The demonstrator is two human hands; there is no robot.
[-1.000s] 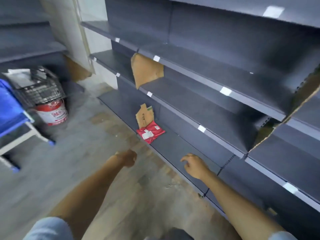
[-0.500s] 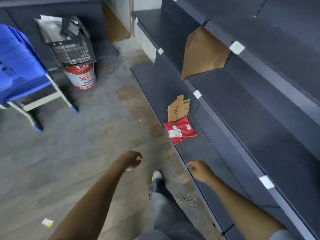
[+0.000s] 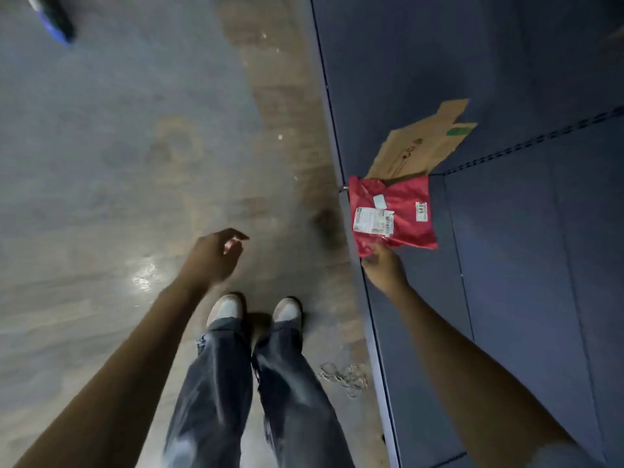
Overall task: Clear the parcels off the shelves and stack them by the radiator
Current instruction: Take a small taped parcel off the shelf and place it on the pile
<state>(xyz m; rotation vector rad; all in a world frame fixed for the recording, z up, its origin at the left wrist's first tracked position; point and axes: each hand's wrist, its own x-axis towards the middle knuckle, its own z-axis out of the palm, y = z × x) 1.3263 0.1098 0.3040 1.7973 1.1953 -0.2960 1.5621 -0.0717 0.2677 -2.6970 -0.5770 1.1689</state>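
Note:
A red plastic parcel with white labels lies on the dark bottom shelf, near its front edge. Behind it a flattened piece of brown cardboard leans on the shelf. My right hand reaches onto the shelf and its fingers touch the parcel's near corner; the grip itself is blurred. My left hand hangs over the floor to the left, fingers loosely apart and holding nothing.
My two legs and light shoes stand on the grey floor just left of the shelf edge. A tangle of thin bands lies on the floor by the shelf. A blue furniture foot shows at top left.
I have stepped up to the shelf and the view has tilted straight down. My right hand moved forward from beside the shelf edge to the red parcel's corner.

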